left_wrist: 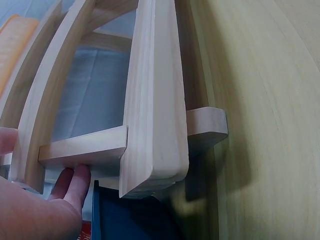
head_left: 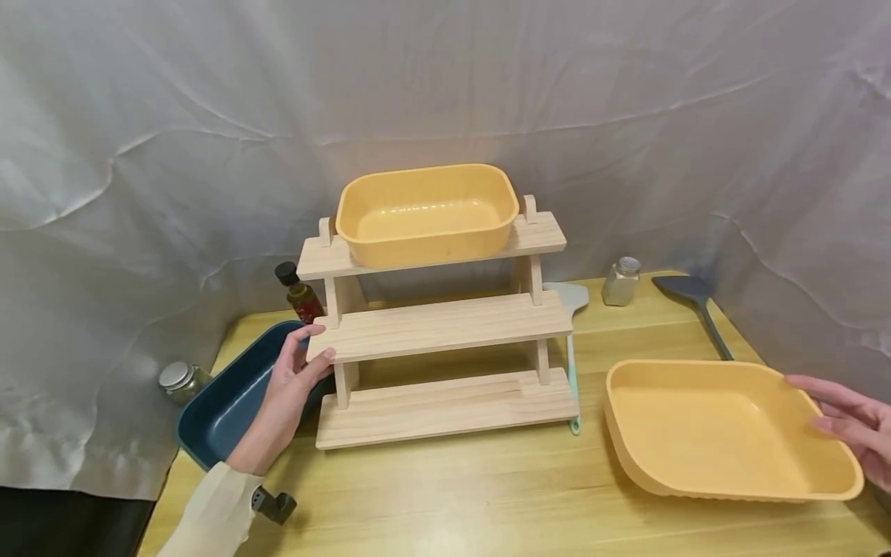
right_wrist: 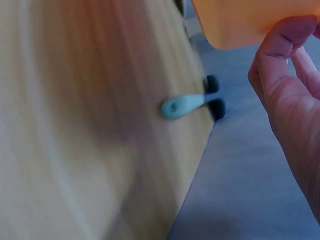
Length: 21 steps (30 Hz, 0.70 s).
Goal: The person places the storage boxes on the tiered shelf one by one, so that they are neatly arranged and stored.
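Note:
A three-tier wooden rack (head_left: 445, 333) stands mid-table with a yellow basin (head_left: 426, 213) on its top shelf. My left hand (head_left: 316, 343) grips the left end of the middle shelf, thumb on one side and fingers on the other; in the left wrist view its fingers (left_wrist: 75, 181) lie under a crosspiece of the rack (left_wrist: 155, 100). A dark blue basin (head_left: 223, 402) sits below that hand. A shallow yellow tray (head_left: 724, 429) lies at the right. My right hand (head_left: 835, 410) reaches to its right rim with straight fingers; its fingertips (right_wrist: 285, 40) touch the tray (right_wrist: 235, 20).
A black-capped sauce bottle (head_left: 298, 294) stands behind the rack's left end and a glass jar (head_left: 179, 381) at the table's left edge. A spice jar (head_left: 621, 281) and a grey spatula (head_left: 696, 302) lie at back right. A white and teal spatula (head_left: 572, 340) leans beside the rack.

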Each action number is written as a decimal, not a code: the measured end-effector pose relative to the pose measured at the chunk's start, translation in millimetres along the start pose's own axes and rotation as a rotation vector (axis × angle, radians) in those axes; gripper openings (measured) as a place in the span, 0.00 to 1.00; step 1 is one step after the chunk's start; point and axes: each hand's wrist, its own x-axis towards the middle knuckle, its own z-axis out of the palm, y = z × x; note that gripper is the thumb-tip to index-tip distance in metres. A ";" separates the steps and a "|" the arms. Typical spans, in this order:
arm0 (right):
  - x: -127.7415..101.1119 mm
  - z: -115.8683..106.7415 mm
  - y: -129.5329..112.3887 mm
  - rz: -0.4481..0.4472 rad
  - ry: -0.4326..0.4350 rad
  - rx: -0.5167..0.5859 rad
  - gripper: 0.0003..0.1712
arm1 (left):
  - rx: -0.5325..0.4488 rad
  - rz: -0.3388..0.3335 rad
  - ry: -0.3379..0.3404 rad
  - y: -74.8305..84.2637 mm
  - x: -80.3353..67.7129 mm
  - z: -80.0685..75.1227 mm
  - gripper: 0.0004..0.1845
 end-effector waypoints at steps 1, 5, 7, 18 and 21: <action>2.3 1.5 -2.2 -0.017 -0.001 0.018 0.47 | -0.005 0.002 -0.002 -0.6 0.1 0.1 0.29; 13.9 8.5 -14.7 -0.031 -0.003 0.115 0.46 | -0.015 0.016 -0.006 -1.5 0.3 0.4 0.29; 20.9 13.3 -21.8 -0.020 0.011 0.160 0.46 | -0.019 0.020 -0.006 -1.2 0.3 0.4 0.28; 54.8 48.0 -53.4 0.005 0.089 0.222 0.41 | -0.011 0.011 -0.005 0.6 0.4 1.0 0.29; 66.9 63.9 -58.0 -0.007 0.097 0.233 0.39 | -0.010 0.012 -0.007 0.6 -0.1 0.7 0.28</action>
